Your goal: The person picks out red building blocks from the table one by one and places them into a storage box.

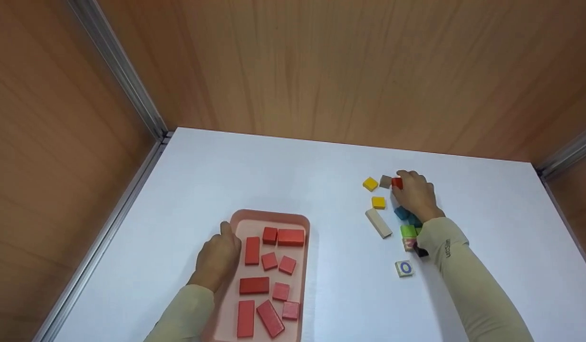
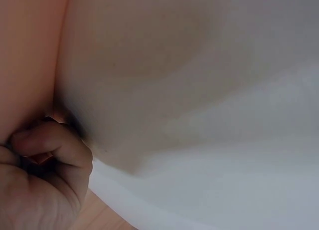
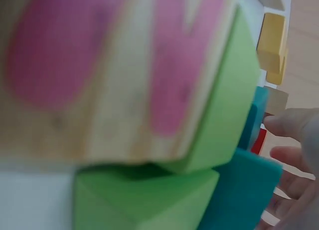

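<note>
My left hand (image 1: 219, 256) grips the left rim of a pink tray (image 1: 304, 266), with its fingers curled in the left wrist view. Red blocks (image 1: 254, 286) of several sizes lie flat in the tray. Over on the right, my right hand (image 1: 416, 192) pinches a small red block (image 1: 397, 182) between thumb and fingertips, close to the table. Beside that block is a small greyish-tan block (image 1: 385, 181). Blue-green blocks (image 1: 401, 213) lie under the right hand, partly hidden. Nearer me are green blocks (image 1: 408, 231) and a block with pink markings (image 3: 184, 60).
Two yellow blocks (image 1: 378, 203) and a long beige block (image 1: 378, 223) lie left of the right hand. A block marked with a blue ring (image 1: 404, 269) and a black piece (image 1: 420, 251) are nearer. Wooden walls (image 1: 321, 71) enclose the white table (image 1: 273, 166).
</note>
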A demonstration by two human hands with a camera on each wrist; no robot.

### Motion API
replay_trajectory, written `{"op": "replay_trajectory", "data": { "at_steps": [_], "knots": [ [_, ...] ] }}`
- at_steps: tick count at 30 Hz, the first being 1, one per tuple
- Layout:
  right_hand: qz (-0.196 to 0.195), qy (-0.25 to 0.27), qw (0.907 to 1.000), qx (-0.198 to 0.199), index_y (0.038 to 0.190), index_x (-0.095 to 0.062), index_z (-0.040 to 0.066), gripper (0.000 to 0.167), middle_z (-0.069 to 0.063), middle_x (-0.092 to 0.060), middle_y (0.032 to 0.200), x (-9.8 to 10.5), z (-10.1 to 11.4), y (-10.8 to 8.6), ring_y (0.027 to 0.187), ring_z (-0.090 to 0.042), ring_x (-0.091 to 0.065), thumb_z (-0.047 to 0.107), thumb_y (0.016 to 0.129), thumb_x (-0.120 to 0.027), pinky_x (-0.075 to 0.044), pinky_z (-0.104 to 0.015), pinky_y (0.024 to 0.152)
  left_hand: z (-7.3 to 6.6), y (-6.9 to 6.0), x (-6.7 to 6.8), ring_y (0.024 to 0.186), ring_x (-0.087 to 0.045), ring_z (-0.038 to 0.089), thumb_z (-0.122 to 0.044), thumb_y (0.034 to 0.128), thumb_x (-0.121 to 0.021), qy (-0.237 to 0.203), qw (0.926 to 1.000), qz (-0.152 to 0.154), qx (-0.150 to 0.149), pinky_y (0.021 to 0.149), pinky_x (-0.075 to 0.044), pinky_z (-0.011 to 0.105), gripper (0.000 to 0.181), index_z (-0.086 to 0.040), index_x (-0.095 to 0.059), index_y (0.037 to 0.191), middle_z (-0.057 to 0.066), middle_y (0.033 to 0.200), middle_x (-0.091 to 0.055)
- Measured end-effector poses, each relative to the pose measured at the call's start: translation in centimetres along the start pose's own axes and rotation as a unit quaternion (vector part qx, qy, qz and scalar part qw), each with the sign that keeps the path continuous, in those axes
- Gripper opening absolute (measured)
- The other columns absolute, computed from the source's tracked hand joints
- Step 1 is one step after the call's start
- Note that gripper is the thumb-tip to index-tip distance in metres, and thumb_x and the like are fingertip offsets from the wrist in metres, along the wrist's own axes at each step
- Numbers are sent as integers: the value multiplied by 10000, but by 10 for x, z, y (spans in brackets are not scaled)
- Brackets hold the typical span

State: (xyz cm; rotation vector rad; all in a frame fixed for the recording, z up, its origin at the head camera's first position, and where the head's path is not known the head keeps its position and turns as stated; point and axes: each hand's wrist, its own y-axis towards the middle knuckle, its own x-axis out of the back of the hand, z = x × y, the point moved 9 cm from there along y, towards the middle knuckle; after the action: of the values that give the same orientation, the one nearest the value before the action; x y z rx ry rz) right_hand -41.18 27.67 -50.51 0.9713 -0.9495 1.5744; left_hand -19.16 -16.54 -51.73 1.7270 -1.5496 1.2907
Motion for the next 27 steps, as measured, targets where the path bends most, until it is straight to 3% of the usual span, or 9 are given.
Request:
{"op": "replay_trajectory", "data": {
  "at_steps": [9, 16, 21, 27],
  "knots": [
    [77, -132, 9998, 117, 1383, -499, -19, 495, -275, -559, 1248, -7, 2, -4, 1065, -439, -505, 222, 978, -651, -371, -649, 956, 5, -2, 2, 616, -603, 247, -225, 1034, -437, 143, 9999, 26, -5, 593, -538, 413, 273, -5, -387, 1186, 103, 738, -531],
    [76, -68, 9999, 86, 1382, -507, 6, 495, -258, -560, 1259, 1, 10, -3, 1073, -427, -499, 237, 973, -663, -367, -631, 965, 9, 3, 4, 659, -618, 272, -227, 1034, -418, 224, 9997, 74, 55, 639, -550, 453, 288, -5, -374, 1211, 118, 776, -538],
    [-95, -62, 9995, 305, 1366, -533, 19, 485, -243, -571, 1260, 8, 25, -8, 1078, -410, -513, 236, 960, -683, -360, -627, 961, 10, 7, 3, 672, -618, 268, -233, 1039, -426, 133, 9997, 141, 125, 644, -548, 444, 300, -5, -367, 1224, 118, 785, -536],
    [-421, -82, 9955, 848, 1355, -559, 55, 474, -203, -568, 1296, 13, 63, -21, 1118, -375, -529, 219, 938, -714, -341, -595, 999, 10, 12, 5, 674, -614, 271, -239, 1040, -430, -45, 9997, 129, 200, 649, -537, 445, 314, -8, -362, 1242, 120, 781, -540]
  ]
}}
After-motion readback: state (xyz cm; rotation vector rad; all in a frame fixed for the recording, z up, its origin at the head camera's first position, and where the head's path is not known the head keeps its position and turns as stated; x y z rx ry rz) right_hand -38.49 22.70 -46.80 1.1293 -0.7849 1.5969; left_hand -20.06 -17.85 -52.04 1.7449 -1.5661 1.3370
